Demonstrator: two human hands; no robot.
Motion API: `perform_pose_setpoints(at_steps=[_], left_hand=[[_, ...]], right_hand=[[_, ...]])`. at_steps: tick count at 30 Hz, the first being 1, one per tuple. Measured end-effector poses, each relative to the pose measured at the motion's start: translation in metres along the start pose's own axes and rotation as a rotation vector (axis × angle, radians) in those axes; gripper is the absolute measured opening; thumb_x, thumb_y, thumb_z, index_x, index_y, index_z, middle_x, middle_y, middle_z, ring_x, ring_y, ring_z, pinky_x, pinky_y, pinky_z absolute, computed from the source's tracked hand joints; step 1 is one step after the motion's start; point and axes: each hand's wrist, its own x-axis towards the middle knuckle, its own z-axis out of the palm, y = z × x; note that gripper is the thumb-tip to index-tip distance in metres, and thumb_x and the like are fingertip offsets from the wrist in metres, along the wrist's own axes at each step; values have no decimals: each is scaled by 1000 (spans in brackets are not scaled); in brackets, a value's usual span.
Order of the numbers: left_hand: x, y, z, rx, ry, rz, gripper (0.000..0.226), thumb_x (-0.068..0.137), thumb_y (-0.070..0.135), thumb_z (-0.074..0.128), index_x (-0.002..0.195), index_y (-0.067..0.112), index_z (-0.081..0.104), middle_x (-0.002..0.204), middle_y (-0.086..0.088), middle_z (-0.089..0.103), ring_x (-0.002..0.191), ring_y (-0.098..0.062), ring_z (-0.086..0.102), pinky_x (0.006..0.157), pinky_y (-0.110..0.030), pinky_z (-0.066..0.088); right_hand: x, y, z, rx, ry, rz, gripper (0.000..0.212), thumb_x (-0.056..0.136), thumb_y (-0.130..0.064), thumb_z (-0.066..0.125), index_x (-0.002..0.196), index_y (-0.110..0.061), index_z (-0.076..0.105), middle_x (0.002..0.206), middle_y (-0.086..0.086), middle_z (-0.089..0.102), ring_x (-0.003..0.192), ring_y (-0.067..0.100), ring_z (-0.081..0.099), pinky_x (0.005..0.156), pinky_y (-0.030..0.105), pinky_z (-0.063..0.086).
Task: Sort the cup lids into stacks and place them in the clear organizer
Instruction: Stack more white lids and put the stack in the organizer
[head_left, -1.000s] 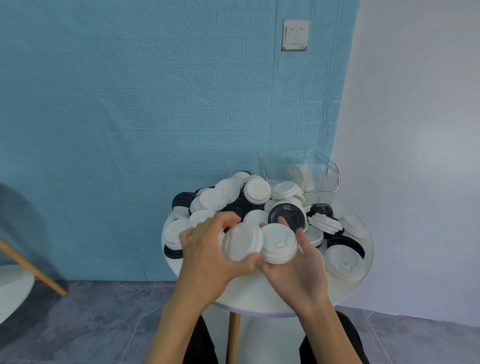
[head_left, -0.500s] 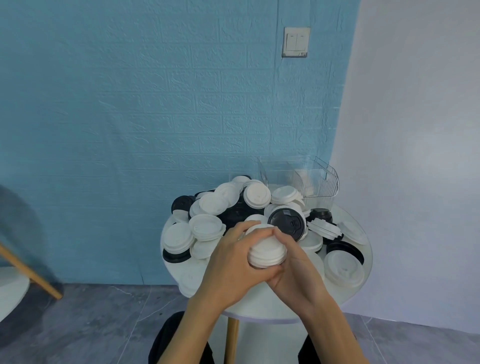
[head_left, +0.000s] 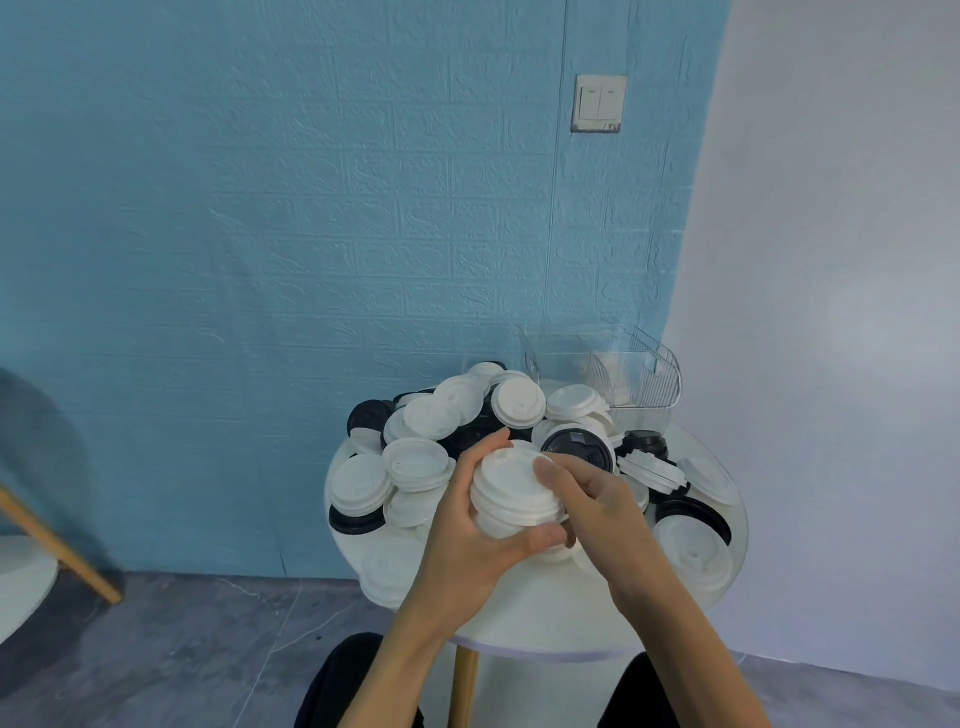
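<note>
Two separate white lid piles were merged into one white lid stack (head_left: 514, 493), clasped by left hand (head_left: 467, 535) and right hand (head_left: 597, 499) above table (head_left: 545, 618).

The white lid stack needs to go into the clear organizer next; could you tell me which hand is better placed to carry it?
Probably the right hand: the clear organizer sits on its side.

One head view from my head, facing forward and down, close over my hands (head_left: 524, 525), round table (head_left: 545, 613) near.
</note>
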Motion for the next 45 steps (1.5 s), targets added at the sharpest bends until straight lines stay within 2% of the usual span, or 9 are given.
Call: perform_pose_setpoints(at_steps=[7,9,15,18,23,31,39,42,45], left_hand=[[-2,-3,1,-131,74,-3,86,61,29,91,135,26,47,120,12,69,113,-14,68,93,-40,60],[-3,-1,2,-183,109,-23,84,62,36,87,135,28,46,117,14,71,110,-11,69,88,-31,59],[1,-6,-1,-368,105,-128,82,60,27,89,134,29,54,127,-8,70,119,-25,68,92,-43,59],[0,-9,-4,-297,136,-115,89,50,25,91,130,29,54,115,6,74,106,-11,71,80,-24,59],[-2,-7,-10,-32,115,-70,92,44,39,95,125,31,52,112,25,67,106,-1,66,80,-19,56],[3,-8,-10,210,34,-27,97,46,46,98,130,51,50,127,22,63,119,-1,61,99,-27,52],[4,-12,-20,336,43,1,72,58,31,100,118,41,62,112,22,68,106,-3,64,85,-17,52],[3,-15,-30,326,49,-57,72,56,30,101,116,41,62,110,32,64,104,5,60,83,-8,45],[2,-18,-39,319,44,-95,77,46,54,96,115,44,63,112,35,63,105,7,59,83,-9,45]], right_hand=[[3,-4,2,1,-28,23,14,94,-26,70,98,-12,70,68,-11,68,53,4,53,49,13,40],[4,-7,5,-90,-29,-11,16,94,-31,70,94,-16,72,68,-15,67,59,2,56,57,12,43],[12,-8,2,-300,-31,-70,17,93,-42,69,95,-27,75,88,-11,74,77,0,64,77,24,52],[12,-11,-4,-202,-113,18,15,93,-36,70,100,-23,75,92,-3,72,75,7,65,69,24,54],[12,-12,-7,3,-131,173,24,87,-15,78,111,-12,74,114,20,66,74,17,72,63,30,60],[16,-15,-3,-36,-94,197,24,76,-8,86,99,-12,79,87,4,75,71,13,71,57,24,54],[26,-16,-11,-88,-159,235,23,82,-16,83,104,-10,76,93,7,79,73,13,73,64,23,58],[36,-11,-34,-450,-105,32,27,83,-34,82,107,-25,76,100,-9,77,87,2,71,75,16,52],[37,-1,-50,-977,-264,-83,59,74,-58,82,127,-41,62,121,-25,62,110,1,56,93,18,39]])
